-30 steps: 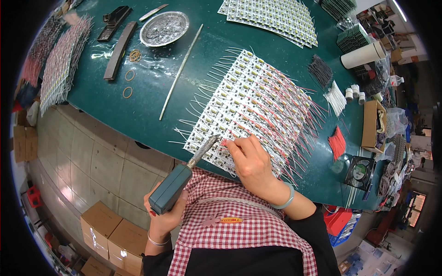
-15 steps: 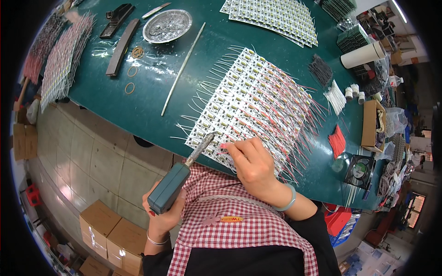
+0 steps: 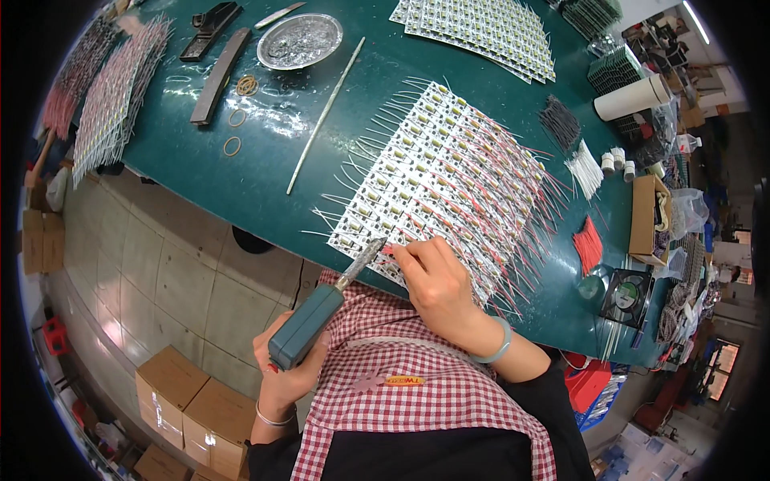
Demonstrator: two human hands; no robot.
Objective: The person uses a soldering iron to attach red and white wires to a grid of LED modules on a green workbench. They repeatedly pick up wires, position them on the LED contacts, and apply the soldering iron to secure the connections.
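Observation:
My left hand (image 3: pixel 293 361) is wrapped round the dark green handle of a soldering iron (image 3: pixel 309 321). Its blackened tip meets or hovers just over the near left part of a white circuit board panel (image 3: pixel 417 172), close to my right fingertips. My right hand (image 3: pixel 437 280) is closed in a pinch at the panel's near edge. Red shows at its fingertips, but whether that is a nail or a wire I cannot tell. Rows of small components cover the panel; white wires stick out from its left side, and red and white wires lie across its right side.
Far left on the green table (image 3: pixel 200 168) are wired panels (image 3: pixel 120 104), a dark bar (image 3: pixel 220 76), rubber bands (image 3: pixel 246 86) and a foil dish (image 3: pixel 299 42). A thin stick (image 3: pixel 325 116) lies beside the panel. Right: black, white and red wire bundles (image 3: pixel 588 244) and a small fan (image 3: pixel 626 297).
The iron's tip has shifted slightly right and down, nearer my right fingertips. My right hand stays in its pinch, a little lower on the panel. The view has shifted slightly.

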